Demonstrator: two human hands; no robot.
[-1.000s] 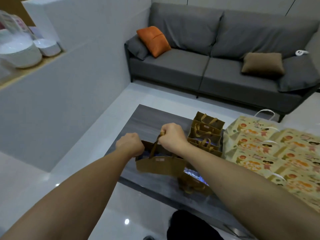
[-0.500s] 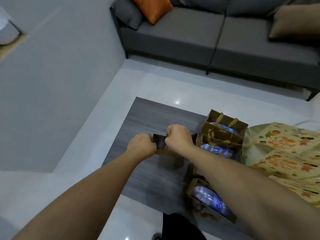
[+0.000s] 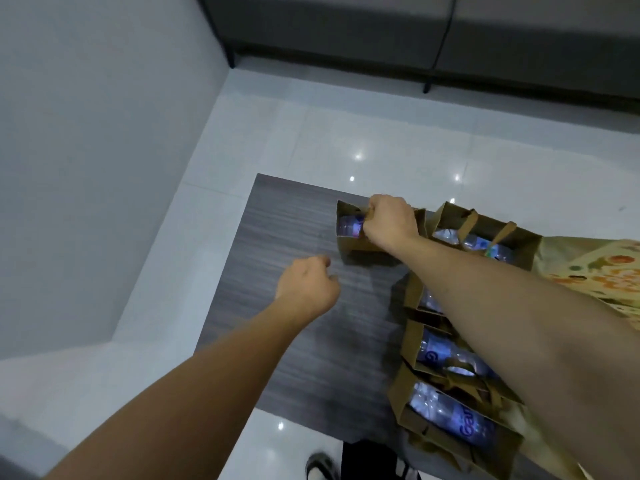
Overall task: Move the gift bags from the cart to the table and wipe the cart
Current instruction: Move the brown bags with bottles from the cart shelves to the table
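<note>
A small brown paper gift bag (image 3: 349, 242) with a plastic bottle inside stands on the dark wood-grain table (image 3: 287, 237), near its far edge. My right hand (image 3: 389, 225) is closed on this bag's handles. My left hand (image 3: 308, 289) hovers over the bare table just in front and left of the bag, fingers loosely curled, holding nothing. Several more brown gift bags (image 3: 485, 237) with bottles stand in a row to the right, partly hidden by my right forearm. The cart is out of view.
Yellow patterned gift bags (image 3: 595, 268) lie at the table's right side. A grey sofa (image 3: 415, 36) stands beyond the table across a strip of white tiled floor (image 3: 346, 140). A grey wall (image 3: 86, 150) runs along the left. My shoe (image 3: 320, 467) shows below.
My left hand has let go of the brown bag and pulled back toward me. My right hand has set the bag further away on the table. The camera tilted down.
</note>
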